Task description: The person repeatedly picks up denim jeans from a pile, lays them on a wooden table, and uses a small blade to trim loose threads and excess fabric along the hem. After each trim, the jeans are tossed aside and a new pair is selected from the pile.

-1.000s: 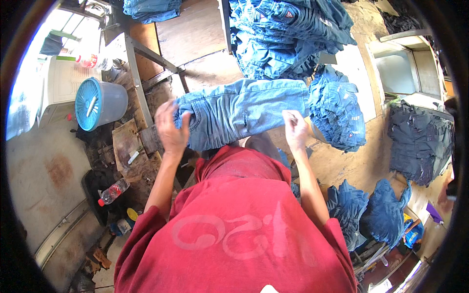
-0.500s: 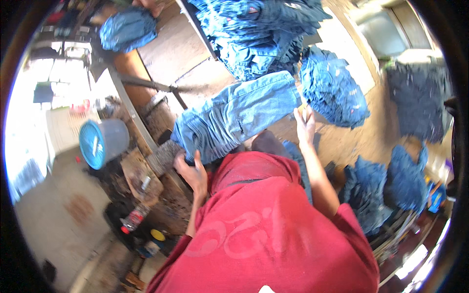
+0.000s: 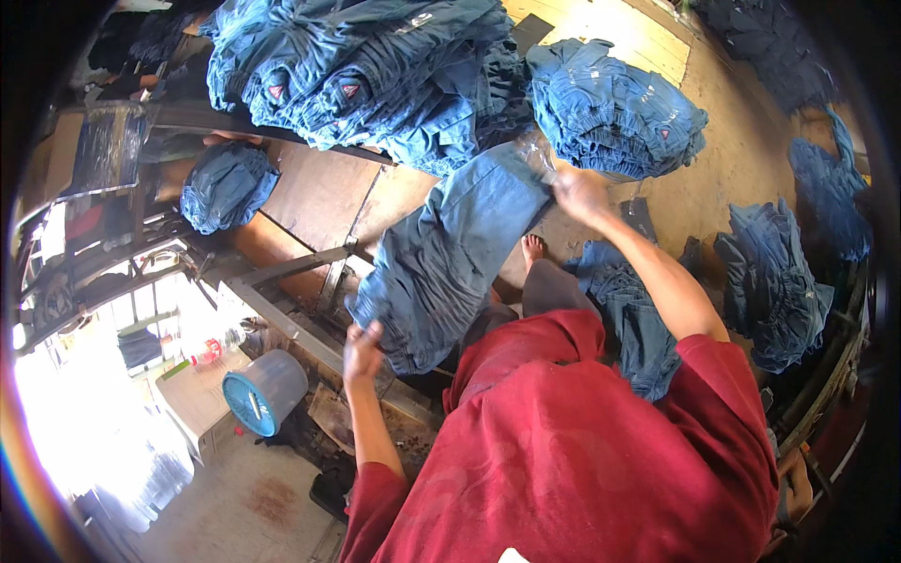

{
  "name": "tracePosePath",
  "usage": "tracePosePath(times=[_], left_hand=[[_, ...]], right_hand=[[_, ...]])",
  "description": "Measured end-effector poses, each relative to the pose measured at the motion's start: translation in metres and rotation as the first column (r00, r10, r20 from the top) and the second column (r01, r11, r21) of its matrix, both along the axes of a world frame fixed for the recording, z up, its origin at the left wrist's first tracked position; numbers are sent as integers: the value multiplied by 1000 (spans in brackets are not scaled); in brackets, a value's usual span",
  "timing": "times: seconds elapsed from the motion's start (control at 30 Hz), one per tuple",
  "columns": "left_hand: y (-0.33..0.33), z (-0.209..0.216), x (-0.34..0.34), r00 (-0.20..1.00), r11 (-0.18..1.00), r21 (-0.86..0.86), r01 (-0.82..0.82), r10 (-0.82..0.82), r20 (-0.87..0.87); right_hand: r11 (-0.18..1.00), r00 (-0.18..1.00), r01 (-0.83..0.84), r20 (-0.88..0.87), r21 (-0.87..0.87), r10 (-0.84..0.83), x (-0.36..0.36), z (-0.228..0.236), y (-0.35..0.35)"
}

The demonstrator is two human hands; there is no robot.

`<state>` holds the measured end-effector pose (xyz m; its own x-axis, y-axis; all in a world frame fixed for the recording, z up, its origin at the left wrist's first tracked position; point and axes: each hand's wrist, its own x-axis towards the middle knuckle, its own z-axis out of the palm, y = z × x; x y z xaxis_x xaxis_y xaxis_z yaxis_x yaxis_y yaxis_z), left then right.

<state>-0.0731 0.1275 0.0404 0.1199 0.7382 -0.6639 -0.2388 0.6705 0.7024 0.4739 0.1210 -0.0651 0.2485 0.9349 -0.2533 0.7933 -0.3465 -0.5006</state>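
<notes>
A pair of blue trousers (image 3: 450,253), folded lengthwise, is stretched slantwise in front of me over my lap. Its gathered end is gripped at the lower left by my left hand (image 3: 363,355), the fingers curled on the cloth edge. At the other, flatter end my right hand (image 3: 579,197) pinches the corner, slightly blurred. Something clear and shiny (image 3: 540,158) shows beside those fingers; its kind I cannot make out. Just beyond the right hand lies a bundle of blue trousers (image 3: 615,108) with gathered waists.
A tall heap of blue trousers (image 3: 366,70) stands ahead. More piles lie at right, including a dark blue one (image 3: 774,281), a folded one (image 3: 638,319) near my leg and a small bundle (image 3: 227,188) at far left. A lidded plastic bucket (image 3: 267,392) stands beyond the wooden beam (image 3: 291,328).
The head view has swung, so the heap and bucket sit elsewhere in the picture. Both hands still hold the trousers, which now slant more steeply, with the left end lower.
</notes>
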Motion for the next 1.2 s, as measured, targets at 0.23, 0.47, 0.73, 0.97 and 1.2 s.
tracePosePath(times=[0.23,0.47,0.73,0.97,1.2], left_hand=[[-164,-35,1,900,863,-479,158,73,429],[-103,-73,64,972,912,-367,183,-113,205],[54,-44,313,837,968,-207,144,-8,547],[127,-2,326,698,936,50,-348,224,680],[91,-17,192,766,885,85,-457,343,543]], right_hand=[[971,982,-129,-111,202,153,32,-4,36],[934,954,292,-126,207,-271,78,11,87],[823,791,539,-444,180,-421,52,73,44],[896,995,104,-50,431,-92,-91,59,-42],[913,939,-237,321,333,126,-111,49,-42]])
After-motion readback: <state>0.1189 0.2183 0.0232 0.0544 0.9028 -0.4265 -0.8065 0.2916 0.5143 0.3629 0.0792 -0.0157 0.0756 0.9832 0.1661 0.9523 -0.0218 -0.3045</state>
